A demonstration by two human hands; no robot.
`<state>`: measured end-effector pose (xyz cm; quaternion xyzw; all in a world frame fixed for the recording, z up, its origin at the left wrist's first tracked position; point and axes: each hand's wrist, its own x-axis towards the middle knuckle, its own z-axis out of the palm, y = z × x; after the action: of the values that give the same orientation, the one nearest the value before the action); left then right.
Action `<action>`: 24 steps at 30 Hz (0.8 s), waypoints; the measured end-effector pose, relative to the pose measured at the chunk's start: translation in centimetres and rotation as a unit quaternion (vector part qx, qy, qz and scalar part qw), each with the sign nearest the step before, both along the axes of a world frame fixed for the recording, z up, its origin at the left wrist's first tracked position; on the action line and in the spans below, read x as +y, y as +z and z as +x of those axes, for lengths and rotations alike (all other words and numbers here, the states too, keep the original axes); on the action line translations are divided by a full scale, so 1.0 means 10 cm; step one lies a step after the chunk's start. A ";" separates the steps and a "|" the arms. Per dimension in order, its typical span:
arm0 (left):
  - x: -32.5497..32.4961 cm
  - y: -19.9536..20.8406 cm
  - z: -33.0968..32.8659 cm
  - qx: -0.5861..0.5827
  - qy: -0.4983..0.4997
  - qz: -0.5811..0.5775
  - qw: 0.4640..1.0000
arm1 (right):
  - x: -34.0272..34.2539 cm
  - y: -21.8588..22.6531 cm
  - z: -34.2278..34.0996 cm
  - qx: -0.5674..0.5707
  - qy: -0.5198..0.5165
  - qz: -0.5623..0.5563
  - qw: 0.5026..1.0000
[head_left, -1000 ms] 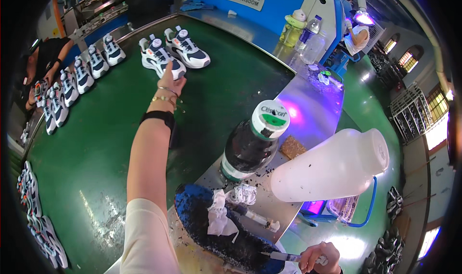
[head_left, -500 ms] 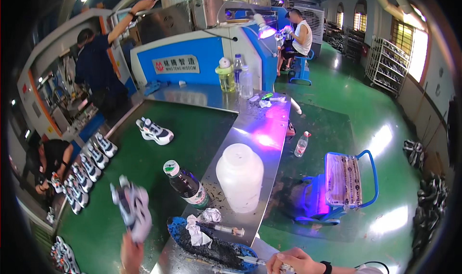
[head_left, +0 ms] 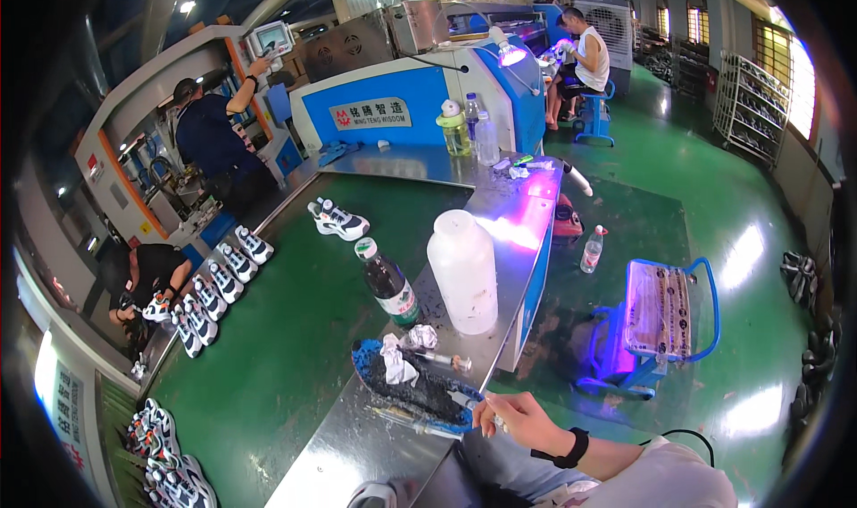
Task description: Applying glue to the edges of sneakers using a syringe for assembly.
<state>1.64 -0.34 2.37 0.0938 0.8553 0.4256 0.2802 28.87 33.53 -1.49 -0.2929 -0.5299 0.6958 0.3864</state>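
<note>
My right hand (head_left: 522, 420), with a black band at the wrist, is closed around a slender pale tool (head_left: 463, 400). The tool's tip lies over the near end of a long blue tray (head_left: 361, 354) blackened inside; whether it touches the tray I cannot tell. Crumpled white paper (head_left: 396, 362) rests in the tray, and another wad (head_left: 420, 337) lies by its far edge. A small clear tube (head_left: 444, 361) is beside them. My left hand is out of view. At the bottom edge shows a grey rounded thing (head_left: 373, 495), only partly visible.
A dark bottle (head_left: 386, 282) and a large white container (head_left: 462, 271) stand beyond the tray. One sneaker (head_left: 338, 220) sits on the green surface; several more (head_left: 225, 280) line its left edge. Co-workers (head_left: 214, 133) are at machines. A blue cart (head_left: 656, 320) stands right.
My left hand and the grey-and-white sneaker it held have left their place at lower left. The view has shifted, so the bench appears farther right and higher. My right hand still grips the tool.
</note>
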 end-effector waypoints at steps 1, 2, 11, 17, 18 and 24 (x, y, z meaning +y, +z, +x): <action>0.16 0.05 -0.11 0.194 -0.096 -0.028 0.976 | -0.01 0.01 0.05 0.007 -0.015 0.003 1.000; 0.37 0.02 -0.23 0.373 -0.191 -0.047 0.907 | -0.05 -0.01 0.08 0.007 -0.032 0.008 0.999; 2.06 -0.05 -0.28 0.202 -0.228 0.428 0.851 | -0.28 0.08 0.00 -0.041 -0.038 -0.026 0.998; 2.60 0.24 -0.01 0.210 -0.342 0.414 0.817 | -0.24 0.48 -0.07 0.022 -0.055 0.148 0.987; 2.60 0.27 -0.01 0.202 -0.348 0.427 0.810 | -0.26 0.56 -0.11 0.050 -0.048 0.174 0.982; 2.60 0.27 -0.06 0.156 -0.396 0.432 0.795 | -0.24 0.72 -0.37 0.206 0.034 0.207 0.956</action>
<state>1.00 25.69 5.06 0.6008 0.5025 0.5827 0.2170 25.21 31.10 5.74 -0.0384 -0.5811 0.6286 0.5155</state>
